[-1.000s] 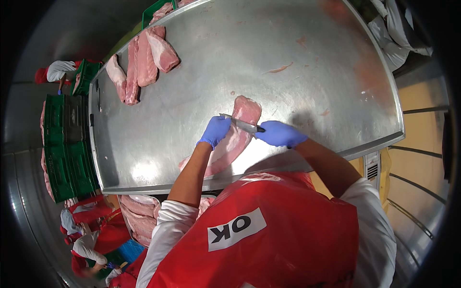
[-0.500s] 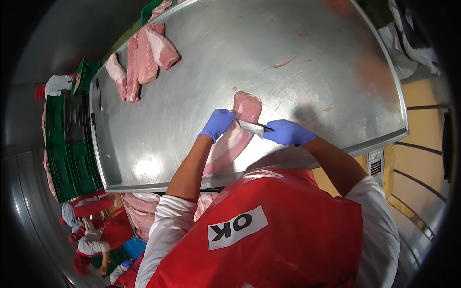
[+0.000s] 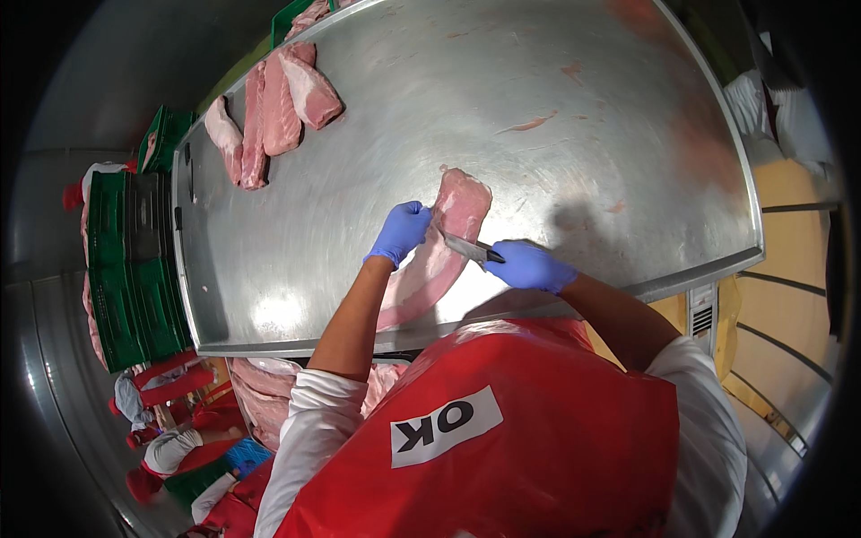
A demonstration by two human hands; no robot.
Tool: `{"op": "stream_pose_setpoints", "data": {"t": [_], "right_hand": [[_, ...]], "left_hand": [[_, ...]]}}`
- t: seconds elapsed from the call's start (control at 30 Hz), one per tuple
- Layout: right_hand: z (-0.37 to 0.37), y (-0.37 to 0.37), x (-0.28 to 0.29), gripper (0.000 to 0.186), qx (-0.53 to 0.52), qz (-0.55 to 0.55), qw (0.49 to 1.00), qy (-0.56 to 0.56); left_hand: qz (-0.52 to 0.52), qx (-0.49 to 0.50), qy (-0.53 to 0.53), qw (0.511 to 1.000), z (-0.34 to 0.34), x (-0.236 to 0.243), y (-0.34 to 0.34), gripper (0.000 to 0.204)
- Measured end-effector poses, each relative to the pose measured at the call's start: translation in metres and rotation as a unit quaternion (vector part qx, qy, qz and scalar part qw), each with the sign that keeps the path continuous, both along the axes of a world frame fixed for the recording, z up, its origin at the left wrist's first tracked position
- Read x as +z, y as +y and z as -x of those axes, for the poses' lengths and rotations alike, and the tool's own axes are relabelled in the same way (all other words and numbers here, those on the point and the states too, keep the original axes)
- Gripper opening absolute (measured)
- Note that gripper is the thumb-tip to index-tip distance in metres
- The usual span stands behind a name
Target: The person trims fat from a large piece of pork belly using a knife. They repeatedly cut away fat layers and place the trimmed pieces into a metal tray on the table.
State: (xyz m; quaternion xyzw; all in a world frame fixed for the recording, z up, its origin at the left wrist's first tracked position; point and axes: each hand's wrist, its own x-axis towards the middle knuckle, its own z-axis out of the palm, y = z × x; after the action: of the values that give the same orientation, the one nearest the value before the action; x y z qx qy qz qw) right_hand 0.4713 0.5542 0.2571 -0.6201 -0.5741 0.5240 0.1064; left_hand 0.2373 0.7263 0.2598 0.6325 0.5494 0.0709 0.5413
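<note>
A long pale-pink strip of meat with a fatty side [image 3: 464,199] lies on the steel table in front of me, its near end reaching toward the table's front edge. My left hand [image 3: 400,235], in a blue glove, is closed at the meat's left edge, pinching what looks like its rim. In my blue-gloved right hand [image 3: 534,267] is a knife [image 3: 463,247] with a dark handle. Its blade points left and lies over the middle of the strip. The blade's tip comes close to the left hand's fingers.
Several meat pieces [image 3: 280,108] lie at the table's far left. Thin scraps [image 3: 529,123] are scattered on the steel table [image 3: 628,179]. Green crates [image 3: 134,309] stand beyond the left edge. More meat [image 3: 265,394] sits below the front edge. Co-workers [image 3: 170,448] are at the lower left.
The knife and my right hand have shifted slightly toward me, and the blade slants more across the meat. My left hand has moved a little left, still at the meat's edge.
</note>
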Motion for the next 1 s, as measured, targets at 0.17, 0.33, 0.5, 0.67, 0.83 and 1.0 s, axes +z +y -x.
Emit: {"op": "stream_pose_setpoints", "data": {"t": [0.17, 0.33, 0.5, 0.67, 0.83, 1.0], "right_hand": [[-0.018, -0.024, -0.014, 0.036, -0.065, -0.122, 0.990, -0.012], [-0.037, -0.030, -0.022, 0.028, -0.164, -0.152, 0.974, 0.034], [-0.031, -0.032, -0.019, 0.025, -0.149, -0.170, 0.973, 0.036], [-0.017, -0.028, -0.018, 0.025, -0.133, -0.166, 0.977, -0.027], [-0.015, -0.021, -0.002, 0.034, -0.092, -0.095, 0.991, -0.004], [-0.006, -0.010, 0.001, 0.040, -0.027, -0.086, 0.994, -0.059]], "left_hand": [[-0.107, -0.084, 0.097, 0.986, 0.034, -0.009, 0.001, 0.034], [0.061, -0.160, 0.245, 0.954, 0.074, 0.020, -0.017, 0.047], [-0.156, -0.006, 0.199, 0.967, 0.061, -0.032, -0.021, 0.072], [-0.112, -0.120, 0.259, 0.952, 0.032, -0.030, -0.025, 0.063], [0.194, -0.053, 0.164, 0.966, 0.025, 0.005, -0.031, 0.043], [0.135, -0.074, 0.111, 0.982, 0.043, -0.018, -0.033, 0.032]]}}
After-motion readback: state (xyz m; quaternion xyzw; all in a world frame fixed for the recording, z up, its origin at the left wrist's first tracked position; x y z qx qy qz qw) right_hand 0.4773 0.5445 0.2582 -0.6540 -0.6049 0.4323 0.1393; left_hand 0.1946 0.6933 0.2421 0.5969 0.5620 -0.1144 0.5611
